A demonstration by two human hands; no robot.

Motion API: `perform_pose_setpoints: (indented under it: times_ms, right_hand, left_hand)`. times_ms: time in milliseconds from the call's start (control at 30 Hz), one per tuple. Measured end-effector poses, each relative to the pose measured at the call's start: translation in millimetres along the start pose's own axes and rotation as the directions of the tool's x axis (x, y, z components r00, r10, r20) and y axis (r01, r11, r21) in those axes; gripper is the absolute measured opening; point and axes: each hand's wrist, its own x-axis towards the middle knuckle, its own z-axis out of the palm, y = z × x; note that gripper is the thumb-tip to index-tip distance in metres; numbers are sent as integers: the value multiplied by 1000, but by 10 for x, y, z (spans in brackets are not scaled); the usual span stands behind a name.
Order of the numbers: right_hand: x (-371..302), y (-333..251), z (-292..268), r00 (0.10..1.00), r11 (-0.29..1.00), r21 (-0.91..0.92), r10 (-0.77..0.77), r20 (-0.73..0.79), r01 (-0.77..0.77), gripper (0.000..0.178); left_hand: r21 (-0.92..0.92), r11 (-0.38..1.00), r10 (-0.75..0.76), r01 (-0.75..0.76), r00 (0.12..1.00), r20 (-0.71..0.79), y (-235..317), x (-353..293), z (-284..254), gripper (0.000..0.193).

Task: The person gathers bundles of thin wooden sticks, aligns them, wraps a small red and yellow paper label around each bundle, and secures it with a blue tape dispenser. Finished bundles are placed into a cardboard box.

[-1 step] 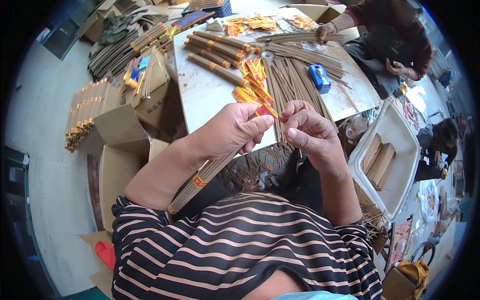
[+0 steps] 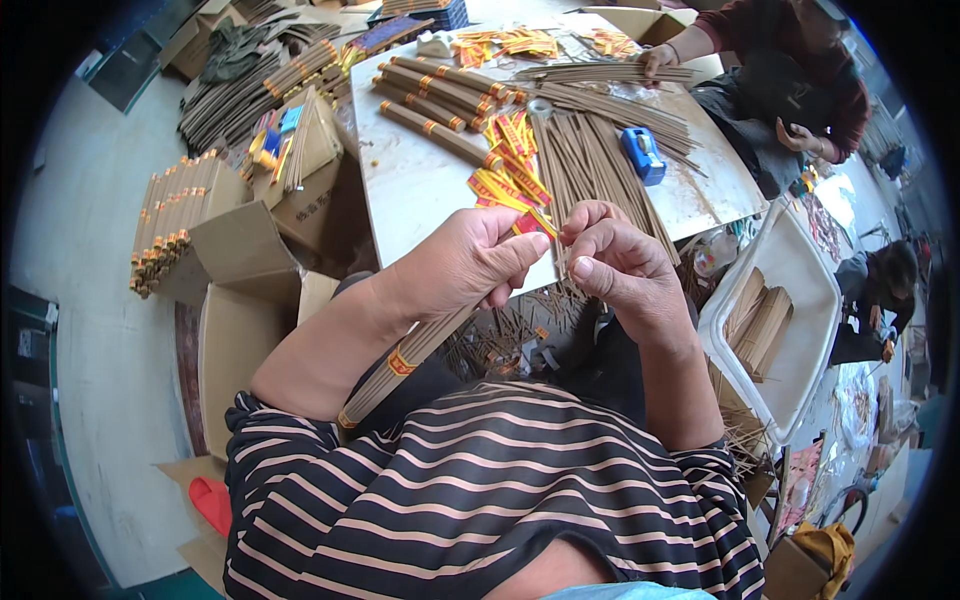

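My left hand [image 2: 450, 262] is closed around a bundle of thin brown incense sticks [image 2: 430, 335], which slants down toward my left forearm. A yellow and red paper band [image 2: 400, 362] circles the bundle's lower part. At its upper end, a red and yellow label [image 2: 532, 222] shows by my left thumb. Right beside that end is my right hand [image 2: 630, 262], thumb and fingers curled together; whatever they pinch is too small to make out. Beyond my hands, loose incense sticks [image 2: 595, 170] and a pile of paper labels [image 2: 512, 165] lie on the white table [image 2: 385, 200].
Banded incense bundles [image 2: 435, 130] and a blue tape dispenser [image 2: 643, 157] rest on the table. An open cardboard box [image 2: 240, 345] stands left, a white tub [image 2: 712, 335] with sticks right. Across the table, another person's hand [image 2: 655, 62] touches sticks. Banded bundles [image 2: 165, 225] are stacked far left.
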Motion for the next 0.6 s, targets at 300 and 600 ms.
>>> perform_pose_setpoints:
  times_ms: [300, 600]
  right_hand:
    - [53, 102, 148, 998, 980, -191, 56, 34, -48, 14]
    - [94, 147, 214, 997, 903, -424, 58, -44, -71, 17]
  left_hand:
    - [20, 1000, 12, -11, 998, -58, -180, -185, 19, 22]
    - [97, 995, 43, -35, 995, -85, -316, -159, -3, 23]
